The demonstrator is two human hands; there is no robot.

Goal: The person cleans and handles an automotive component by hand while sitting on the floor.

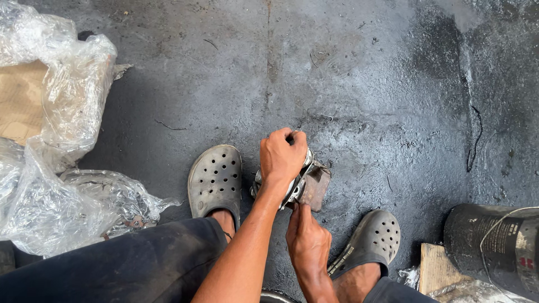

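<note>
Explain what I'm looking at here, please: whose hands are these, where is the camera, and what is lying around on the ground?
There is one picture, taken by a camera worn on the person's head and looking straight down. No machine is involved: a person crouches on a dark, oily concrete floor and works with bare hands. The left hand closes in a grip over the top of a greasy metal part that stands between the feet. The right hand touches the part's lower edge with its fingers. Both feet wear grey perforated clogs. At the left lie crumpled clear plastic sheets over cardboard. At the lower right lies a black drum beside a wooden board.
</note>
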